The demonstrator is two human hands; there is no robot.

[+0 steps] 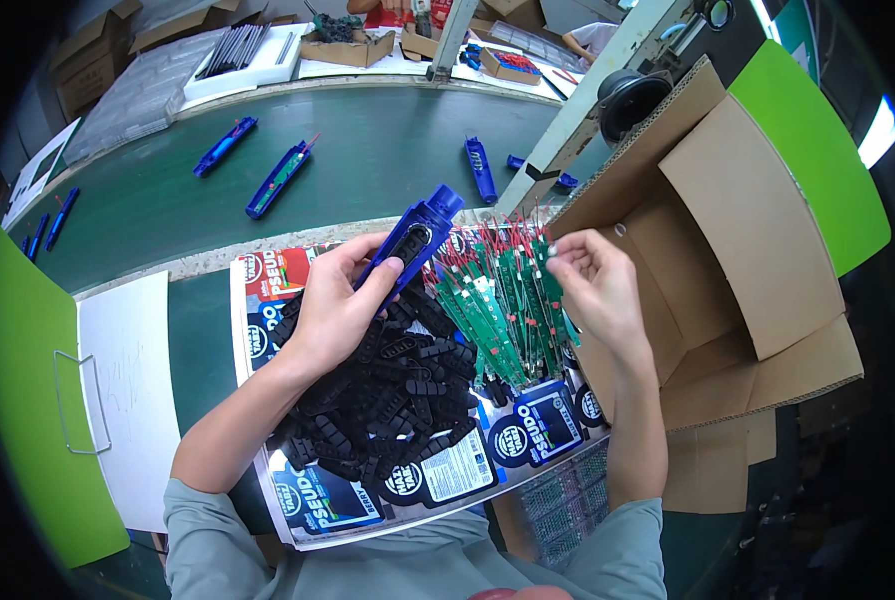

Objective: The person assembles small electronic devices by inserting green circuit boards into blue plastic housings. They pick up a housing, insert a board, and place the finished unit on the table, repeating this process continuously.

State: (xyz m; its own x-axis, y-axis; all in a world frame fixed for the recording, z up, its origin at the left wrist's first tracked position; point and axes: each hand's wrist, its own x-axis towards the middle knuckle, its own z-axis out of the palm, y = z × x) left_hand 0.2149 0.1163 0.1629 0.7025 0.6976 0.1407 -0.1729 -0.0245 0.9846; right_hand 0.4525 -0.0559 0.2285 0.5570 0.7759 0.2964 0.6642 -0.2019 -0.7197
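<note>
My left hand (334, 300) is closed round a long blue plastic housing (435, 212), tilted with its open end up and to the right. A black ribbed insert (407, 244) sits in the housing's slot, beside my thumb. My right hand (597, 285) is raised at the right edge of a heap of green circuit strips (507, 300) with red wires. Its thumb and forefinger are pinched together; a small pale spot shows at the tips, too small to name. Below the housing lies a pile of black ribbed inserts (387, 390), partly behind my left wrist.
A printed sheet (367, 515) lies under the parts. Beyond it, a green conveyor belt (367, 130) carries several blue housings (279, 180). An open cardboard box (687, 270) stands close on the right, by a metal post (577, 130). At left is a green panel (37, 400).
</note>
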